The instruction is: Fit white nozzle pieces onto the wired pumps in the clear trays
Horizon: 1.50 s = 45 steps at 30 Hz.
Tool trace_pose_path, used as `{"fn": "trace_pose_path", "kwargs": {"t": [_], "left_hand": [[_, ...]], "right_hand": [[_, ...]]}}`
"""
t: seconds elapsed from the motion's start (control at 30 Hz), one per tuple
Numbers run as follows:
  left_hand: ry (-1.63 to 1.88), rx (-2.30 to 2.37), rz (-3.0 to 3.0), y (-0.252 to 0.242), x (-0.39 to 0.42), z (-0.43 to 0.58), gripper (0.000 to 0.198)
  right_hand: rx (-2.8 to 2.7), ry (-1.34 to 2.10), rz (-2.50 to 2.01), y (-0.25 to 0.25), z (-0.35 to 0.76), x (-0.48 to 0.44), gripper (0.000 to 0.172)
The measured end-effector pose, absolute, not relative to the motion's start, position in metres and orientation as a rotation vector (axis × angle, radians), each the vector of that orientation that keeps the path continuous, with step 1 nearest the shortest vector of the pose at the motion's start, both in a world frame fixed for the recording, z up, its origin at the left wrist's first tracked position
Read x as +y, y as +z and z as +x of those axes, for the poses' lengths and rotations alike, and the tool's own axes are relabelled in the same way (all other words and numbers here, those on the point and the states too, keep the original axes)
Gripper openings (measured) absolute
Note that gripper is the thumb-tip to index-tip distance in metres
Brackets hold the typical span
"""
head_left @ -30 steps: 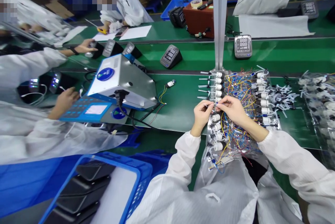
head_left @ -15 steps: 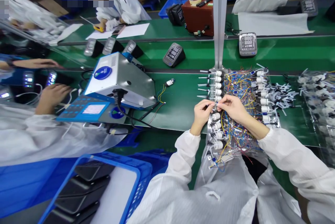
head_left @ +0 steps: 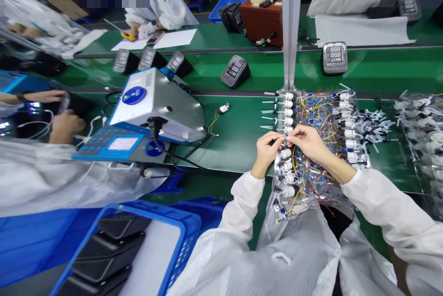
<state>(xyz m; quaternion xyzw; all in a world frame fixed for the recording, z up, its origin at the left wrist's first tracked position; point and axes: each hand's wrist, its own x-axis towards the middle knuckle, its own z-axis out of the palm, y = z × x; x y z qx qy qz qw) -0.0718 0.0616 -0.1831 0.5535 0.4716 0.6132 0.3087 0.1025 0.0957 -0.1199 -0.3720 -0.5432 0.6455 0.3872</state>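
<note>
My left hand (head_left: 268,149) and my right hand (head_left: 307,141) meet fingertip to fingertip over the left row of small white cylindrical parts (head_left: 288,166). Both are closed in a pinch on something small; the fingers hide what it is. White zip ties (head_left: 268,118) stick out leftward from the parts above my hands. Between the left row and a second row of white parts (head_left: 350,133) lies a tangle of thin coloured wires (head_left: 315,111) on clear plastic. Beneath my right hand run yellow and blue wires.
Loose zip ties (head_left: 375,125) are heaped on the right. One wired part (head_left: 224,108) lies left of my hands, beside a metal-cased machine (head_left: 155,107). Display units (head_left: 335,58) stand on the green belt behind a metal post (head_left: 290,28). A co-worker's hands (head_left: 67,125) are at far left.
My hands keep nearly the same place and pinch. The display units on the belt have shifted right. At far left, the co-worker's hands have moved on a black unit, which is now tilted.
</note>
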Motion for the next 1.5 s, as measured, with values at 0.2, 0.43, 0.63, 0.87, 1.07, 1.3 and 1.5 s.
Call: {"fn": "trace_pose_path", "kwargs": {"t": [0.2,0.43,0.63,0.87,1.07,1.3,1.5], "left_hand": [[1.605,1.245,1.457,-0.185,0.064,-0.072,0.017],[1.656,1.270,1.503,-0.177,0.061,-0.074,0.023],[1.913,1.472,0.919,-0.188,0.068,-0.100,0.030],[1.460,1.313,1.112,-0.190,0.083,-0.096,0.041],[1.523,1.295,1.347,-0.147,0.088,-0.087,0.029],[1.747,0.912,1.367,-0.050,0.091,-0.070,0.027],[1.980,0.661,1.142,0.016,0.084,-0.072,0.035]], "right_hand": [[-1.399,1.646,-0.938,-0.121,0.103,0.096,0.037],[-1.431,1.632,-0.934,-0.116,0.106,0.097,0.035],[-1.893,1.094,-1.095,-0.100,0.117,0.106,0.017],[-2.513,0.476,-1.098,-0.100,0.123,0.098,0.014],[-2.202,0.570,-1.027,-0.092,0.127,0.089,0.058],[-2.101,0.573,-1.041,-0.071,0.122,0.100,0.049],[-2.172,0.724,-1.086,-0.079,0.128,0.111,0.014]]}}
